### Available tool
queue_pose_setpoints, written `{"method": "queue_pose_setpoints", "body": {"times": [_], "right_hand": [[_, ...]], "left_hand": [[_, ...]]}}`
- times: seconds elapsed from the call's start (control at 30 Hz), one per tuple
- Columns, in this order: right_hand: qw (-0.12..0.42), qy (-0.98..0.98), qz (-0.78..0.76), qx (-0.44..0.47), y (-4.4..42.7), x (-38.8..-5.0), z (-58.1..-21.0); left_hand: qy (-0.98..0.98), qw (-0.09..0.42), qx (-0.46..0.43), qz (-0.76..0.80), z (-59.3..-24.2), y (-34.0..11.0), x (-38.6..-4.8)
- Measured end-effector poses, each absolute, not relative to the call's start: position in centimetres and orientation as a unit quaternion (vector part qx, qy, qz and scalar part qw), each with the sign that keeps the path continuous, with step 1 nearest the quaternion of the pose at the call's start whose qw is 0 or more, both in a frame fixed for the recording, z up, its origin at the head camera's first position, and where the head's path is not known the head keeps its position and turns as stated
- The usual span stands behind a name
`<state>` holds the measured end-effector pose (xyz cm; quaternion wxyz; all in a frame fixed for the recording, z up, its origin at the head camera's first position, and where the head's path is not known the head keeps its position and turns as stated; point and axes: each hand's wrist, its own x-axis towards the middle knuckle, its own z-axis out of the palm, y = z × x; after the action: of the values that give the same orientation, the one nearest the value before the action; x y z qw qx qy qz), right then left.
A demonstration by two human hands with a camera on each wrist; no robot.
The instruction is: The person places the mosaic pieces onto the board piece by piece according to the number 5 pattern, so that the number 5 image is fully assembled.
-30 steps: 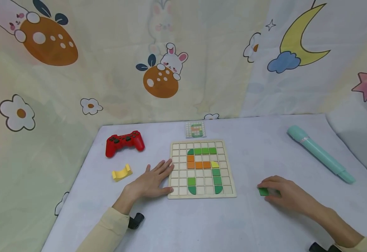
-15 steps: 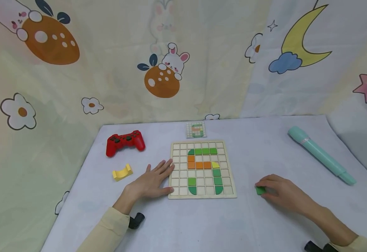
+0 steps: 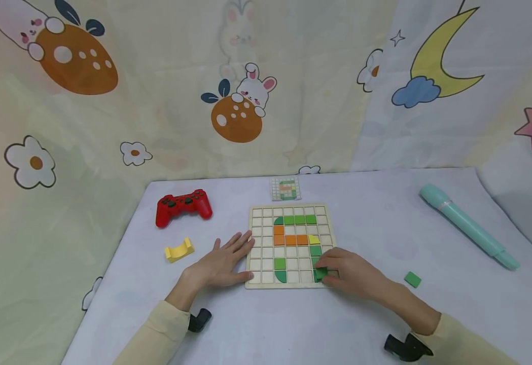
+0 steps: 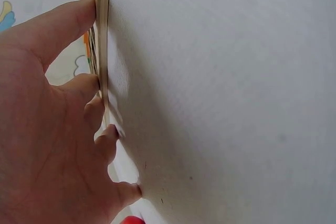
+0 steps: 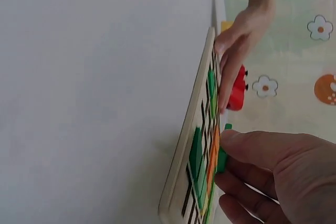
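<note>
A wooden grid board (image 3: 256, 255) lies mid-table, with green, orange and yellow tiles in some of its squares. My left hand (image 3: 218, 265) lies with spread, straight fingers at the board's left edge; in the left wrist view its thumb and index fingertips touch the board's side. Over the board's lower right part, my right hand (image 3: 356, 274) pinches a green tile (image 5: 222, 161) between thumb and fingers. That hand hides some squares beneath it. Another green tile (image 3: 413, 279) lies loose on the cloth right of the board.
Behind the board is a small card (image 3: 286, 188) with a coloured grid pattern. A red game controller (image 3: 183, 207) and a yellow curved block (image 3: 179, 250) lie to the left. A teal tube-shaped object (image 3: 468, 225) lies at the right.
My right hand has moved left from the cloth to the board, carrying a green tile. One green tile, hidden half a second ago, now shows on the cloth. My left hand stays put.
</note>
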<state>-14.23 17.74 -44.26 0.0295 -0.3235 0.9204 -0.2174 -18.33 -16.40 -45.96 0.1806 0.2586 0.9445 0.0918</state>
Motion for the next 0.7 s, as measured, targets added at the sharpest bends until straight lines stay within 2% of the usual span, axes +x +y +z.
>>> {"method": "queue_pose_setpoints", "body": {"times": [0.3,0.7], "right_hand": [[0.011,0.910,-0.204,-0.362,12.7,-14.1,-45.1],[-0.018,0.911,-0.189,-0.366,11.7,-14.4,-45.6]], "left_hand": [[0.942,0.178,0.265,0.101,-45.9,-16.4,-18.3],[0.945,0.178,0.258,0.096,-46.1,-16.4,-18.3]]}}
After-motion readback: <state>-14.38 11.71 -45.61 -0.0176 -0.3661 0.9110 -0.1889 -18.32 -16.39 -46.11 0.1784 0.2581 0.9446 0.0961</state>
